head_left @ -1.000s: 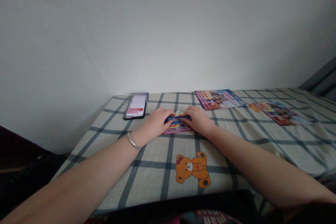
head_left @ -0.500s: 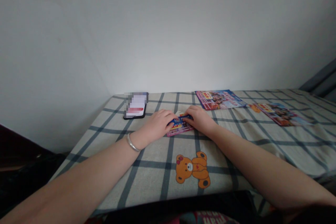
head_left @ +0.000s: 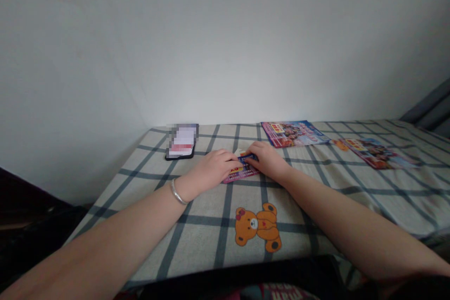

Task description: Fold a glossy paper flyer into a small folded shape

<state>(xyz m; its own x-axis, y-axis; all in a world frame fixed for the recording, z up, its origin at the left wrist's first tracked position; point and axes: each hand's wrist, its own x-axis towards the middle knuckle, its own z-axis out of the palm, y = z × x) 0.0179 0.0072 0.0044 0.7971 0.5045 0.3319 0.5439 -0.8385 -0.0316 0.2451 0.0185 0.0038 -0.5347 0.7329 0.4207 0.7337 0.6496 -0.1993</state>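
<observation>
A small folded flyer, printed pink and blue with a yellow patch, lies on the checked cloth between my two hands. My left hand, with a silver bangle at its wrist, has its fingers curled over the flyer's left part. At the upper right, my right hand grips the flyer with bent fingers and thumb. Both hands rest low, near the cloth, and cover much of the flyer's upper part. A pale strip of paper shows behind it, between the fingertips.
A phone lies at the back left. Two printed flyers, one by the wall and one farther right, lie flat. The checked cloth carries a printed bear near the front. A white wall stands behind.
The left fingers have shifted slightly over the flyer, hiding more of its blue part and showing the yellow patch differently. My right hand and the other things stay in place.
</observation>
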